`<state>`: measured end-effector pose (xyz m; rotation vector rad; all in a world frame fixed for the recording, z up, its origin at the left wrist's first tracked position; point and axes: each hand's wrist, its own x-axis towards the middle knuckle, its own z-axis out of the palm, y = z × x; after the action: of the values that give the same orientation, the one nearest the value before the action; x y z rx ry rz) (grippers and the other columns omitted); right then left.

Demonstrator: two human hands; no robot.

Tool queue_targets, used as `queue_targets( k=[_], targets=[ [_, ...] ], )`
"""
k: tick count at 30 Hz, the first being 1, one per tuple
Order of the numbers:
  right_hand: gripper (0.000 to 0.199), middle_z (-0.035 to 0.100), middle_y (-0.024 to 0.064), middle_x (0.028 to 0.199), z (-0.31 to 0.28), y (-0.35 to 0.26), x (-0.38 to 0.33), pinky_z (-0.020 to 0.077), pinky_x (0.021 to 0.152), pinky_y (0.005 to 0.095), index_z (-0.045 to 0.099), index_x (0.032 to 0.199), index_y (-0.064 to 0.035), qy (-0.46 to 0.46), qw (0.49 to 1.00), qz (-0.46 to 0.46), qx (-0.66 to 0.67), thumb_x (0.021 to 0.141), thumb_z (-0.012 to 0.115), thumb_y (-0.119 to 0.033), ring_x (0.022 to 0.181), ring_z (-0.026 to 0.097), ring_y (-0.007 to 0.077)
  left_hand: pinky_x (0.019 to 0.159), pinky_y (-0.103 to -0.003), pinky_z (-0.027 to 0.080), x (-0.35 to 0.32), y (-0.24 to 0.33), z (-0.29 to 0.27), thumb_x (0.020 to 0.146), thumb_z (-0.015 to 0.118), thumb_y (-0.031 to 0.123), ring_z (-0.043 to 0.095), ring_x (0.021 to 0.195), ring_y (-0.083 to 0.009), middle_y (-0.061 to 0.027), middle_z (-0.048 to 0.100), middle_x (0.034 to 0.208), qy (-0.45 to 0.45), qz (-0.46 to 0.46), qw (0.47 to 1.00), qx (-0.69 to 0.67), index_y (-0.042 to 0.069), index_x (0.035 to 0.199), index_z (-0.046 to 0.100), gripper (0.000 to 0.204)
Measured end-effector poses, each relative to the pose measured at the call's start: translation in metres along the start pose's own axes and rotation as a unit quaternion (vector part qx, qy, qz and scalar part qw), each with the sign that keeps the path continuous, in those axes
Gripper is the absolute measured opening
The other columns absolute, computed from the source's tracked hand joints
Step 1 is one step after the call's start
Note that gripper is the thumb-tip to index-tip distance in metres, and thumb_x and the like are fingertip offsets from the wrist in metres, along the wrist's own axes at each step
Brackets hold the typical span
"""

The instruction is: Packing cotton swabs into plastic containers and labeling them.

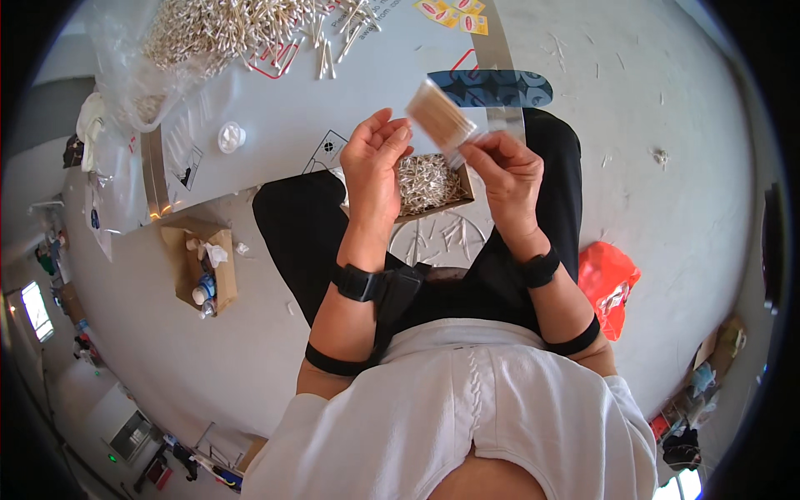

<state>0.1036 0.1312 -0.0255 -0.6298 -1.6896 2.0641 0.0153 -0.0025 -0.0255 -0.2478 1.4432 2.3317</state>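
A small clear plastic bag of cotton swabs (440,115) with wooden sticks is tilted up in front of me, slightly blurred. Thumb and fingers of my right hand (506,167) pinch its lower right corner. My left hand (373,162) is just left of the bag, its fingers loosely bent and apart, with nothing visible in them. Under both hands, between my knees, a cardboard box (463,190) holds many loose cotton swabs (427,183); my left hand hides part of it.
On the grey table (275,125) lie a big heap of swabs (217,33), a small white round container (232,137), yellow cards (454,12) and a dark patterned strip (492,87). A paper bag with rubbish (187,250) and a red bag (608,279) are on the floor.
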Motion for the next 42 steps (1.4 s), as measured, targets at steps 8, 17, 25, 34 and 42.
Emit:
queue_targets(
  k=[8, 17, 25, 34, 42],
  targets=[
    [0.01, 0.052, 0.0036, 0.074, 0.014, 0.022, 0.041, 0.0441, 0.06, 0.0365, 0.055, 0.076, -0.0087, -0.134, 0.703, -0.399, -0.573, 0.071, 0.064, -0.012, 0.071, 0.057, 0.0215, 0.073, -0.026, 0.052, 0.009, -0.023, -0.037, 0.088, 0.064, 0.0, 0.065, 0.081, -0.0136, -0.0078, 0.068, 0.094, 0.078, 0.006, 0.993, 0.092, -0.004, 0.108, 0.061, 0.02],
    [0.008, 0.056, 0.0077, 0.075, 0.01, 0.035, 0.025, 0.0495, 0.06, 0.0407, 0.057, 0.075, -0.0074, -0.108, 0.824, -0.283, -0.479, 0.073, 0.065, -0.008, 0.072, 0.061, 0.0288, 0.118, -0.048, 0.02, 0.017, -0.004, -0.024, 0.081, 0.073, 0.016, 0.024, 0.147, -0.0275, -0.0104, 0.022, 0.159, -0.219, 0.301, 0.622, 0.689, 0.011, 0.151, 0.027, 0.085],
    [0.014, 0.067, 0.0197, 0.074, -0.001, 0.036, 0.033, 0.0534, 0.063, 0.0403, 0.068, 0.08, 0.0002, -0.025, 0.935, 0.014, -0.353, 0.08, 0.069, -0.014, 0.069, 0.066, 0.037, 0.119, -0.049, 0.016, 0.03, -0.023, -0.023, 0.085, 0.068, 0.036, 0.022, 0.147, -0.0247, -0.0082, 0.024, 0.159, -0.268, 0.294, 0.58, 0.711, 0.012, 0.153, 0.023, 0.085],
    [0.018, 0.066, 0.015, 0.067, 0.005, 0.05, 0.044, 0.0498, 0.055, 0.0323, 0.066, 0.078, 0.0035, -0.042, 0.929, 0.085, -0.357, 0.078, 0.071, -0.014, 0.06, 0.065, 0.0229, 0.114, -0.048, 0.026, 0.031, -0.028, -0.025, 0.09, 0.065, 0.027, 0.031, 0.142, -0.0312, -0.0145, 0.032, 0.154, -0.202, 0.33, 0.649, 0.655, 0.007, 0.147, 0.035, 0.067],
    [0.012, 0.065, 0.018, 0.065, 0.005, 0.045, 0.05, 0.0511, 0.059, 0.0347, 0.066, 0.074, 0.0026, -0.071, 0.951, 0.147, -0.261, 0.072, 0.068, -0.009, 0.063, 0.067, 0.0204, 0.093, -0.047, 0.042, 0.043, -0.042, -0.027, 0.085, 0.067, 0.009, 0.054, 0.105, -0.0344, -0.0152, 0.058, 0.113, -0.069, 0.307, 0.741, 0.593, 0.002, 0.116, 0.058, 0.033]
  ],
)
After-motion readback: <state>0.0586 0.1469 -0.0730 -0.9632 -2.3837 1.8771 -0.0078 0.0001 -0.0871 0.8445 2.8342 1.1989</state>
